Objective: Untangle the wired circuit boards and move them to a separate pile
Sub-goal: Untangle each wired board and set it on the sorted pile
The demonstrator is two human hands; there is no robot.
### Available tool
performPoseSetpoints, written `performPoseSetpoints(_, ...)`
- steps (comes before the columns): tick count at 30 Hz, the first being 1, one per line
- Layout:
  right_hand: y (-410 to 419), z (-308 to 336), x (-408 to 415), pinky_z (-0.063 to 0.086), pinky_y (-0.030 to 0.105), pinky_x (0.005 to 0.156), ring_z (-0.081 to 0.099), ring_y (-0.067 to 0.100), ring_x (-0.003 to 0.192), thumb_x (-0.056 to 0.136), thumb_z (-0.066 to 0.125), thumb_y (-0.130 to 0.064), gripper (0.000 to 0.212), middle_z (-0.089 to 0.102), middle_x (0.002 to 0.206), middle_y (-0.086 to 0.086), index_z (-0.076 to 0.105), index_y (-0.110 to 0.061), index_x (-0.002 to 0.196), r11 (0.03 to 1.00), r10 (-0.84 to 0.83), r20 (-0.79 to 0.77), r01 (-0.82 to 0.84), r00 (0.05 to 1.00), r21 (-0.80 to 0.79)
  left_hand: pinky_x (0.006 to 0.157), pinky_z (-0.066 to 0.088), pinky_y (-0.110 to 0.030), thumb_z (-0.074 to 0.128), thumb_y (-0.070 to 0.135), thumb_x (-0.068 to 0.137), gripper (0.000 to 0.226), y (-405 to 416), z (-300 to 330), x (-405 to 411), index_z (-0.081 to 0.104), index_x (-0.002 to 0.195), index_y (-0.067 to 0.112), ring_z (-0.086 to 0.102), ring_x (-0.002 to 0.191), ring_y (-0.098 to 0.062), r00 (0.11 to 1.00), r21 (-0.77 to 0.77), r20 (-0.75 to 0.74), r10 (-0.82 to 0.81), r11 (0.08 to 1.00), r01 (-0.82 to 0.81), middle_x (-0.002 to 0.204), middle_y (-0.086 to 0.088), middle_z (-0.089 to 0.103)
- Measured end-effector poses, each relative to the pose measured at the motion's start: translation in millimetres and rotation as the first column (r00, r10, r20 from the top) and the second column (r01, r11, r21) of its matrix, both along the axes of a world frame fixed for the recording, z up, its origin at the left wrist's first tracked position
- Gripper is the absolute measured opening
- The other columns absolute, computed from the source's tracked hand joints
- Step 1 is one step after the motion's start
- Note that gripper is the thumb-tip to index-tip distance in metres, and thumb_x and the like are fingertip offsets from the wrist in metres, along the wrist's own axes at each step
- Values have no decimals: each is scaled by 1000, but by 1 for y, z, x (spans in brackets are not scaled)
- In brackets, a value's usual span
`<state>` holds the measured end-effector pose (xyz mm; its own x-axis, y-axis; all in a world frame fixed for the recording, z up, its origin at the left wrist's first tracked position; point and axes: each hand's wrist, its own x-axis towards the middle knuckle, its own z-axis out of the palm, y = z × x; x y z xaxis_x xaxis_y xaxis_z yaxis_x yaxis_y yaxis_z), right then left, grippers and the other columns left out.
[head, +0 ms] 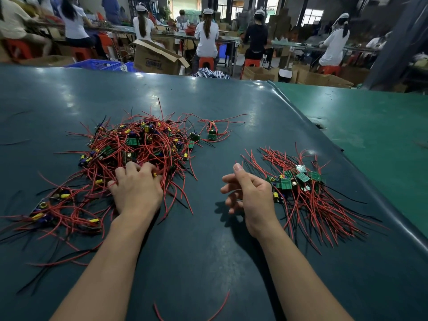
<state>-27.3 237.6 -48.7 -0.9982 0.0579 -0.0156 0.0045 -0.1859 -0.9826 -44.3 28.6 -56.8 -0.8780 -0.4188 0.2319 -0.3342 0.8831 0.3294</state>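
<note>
Red-wired circuit boards (139, 144) lie tangled on the dark worktop (208, 262), where the left hand (136, 188) digs in, fingers curled among wires. The right hand (250, 193) hangs loosely curled, grip released, just beside the sorted pile (305, 188).

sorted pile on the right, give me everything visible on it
The sorted pile lies on the dark green table mat, to the right of the right hand, whose loosely curled fingers hold nothing. It is a cluster of small green circuit boards with yellow and dark components, bunched at its upper middle. Thin red and black wires fan away from them, mostly toward the lower right, roughly aligned rather than knotted. The hand looks just clear of it.
</note>
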Motion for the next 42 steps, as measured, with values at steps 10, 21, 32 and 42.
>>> performPoseSetpoints(10,1,1,0,39,21,38,52,14,42,94,61,-38,35,68,66,7,72,-11,75,1000,-2,2,2,1000,0,83,42,-48,76,26,82,41,10,6,19,54,114,11,54,91,-34,844,120,-536,-32,986,113,93,-8,68)
performPoseSetpoints(21,3,8,4,38,20,39,58,16,51,90,57,-46,33,70,74,4,76,-20,81,946,321,-38,-322,946,-28,82,47,-39,69,9,90,21,58,9,29,69,110,15,65,87,-23,212,-444,-715,-667,666,600,112,4,71)
performPoseSetpoints(32,9,10,-1,42,18,42,63,12,66,79,65,-16,11,71,88,5,76,-17,81,898,265,-68,-271,962,-346,101,34,-47,67,7,80,18,63,3,26,76,80,22,54,120,-26,312,-461,-672,-671,710,533,121,6,68)
performPoseSetpoints(42,9,9,-2,60,29,62,72,24,95,84,60,-13,11,74,104,12,66,-8,91,912,225,-147,-261,963,-316,51,37,-21,55,34,93,40,65,0,34,65,63,10,47,46,-9,474,65,-765,-436,680,730,50,3,53)
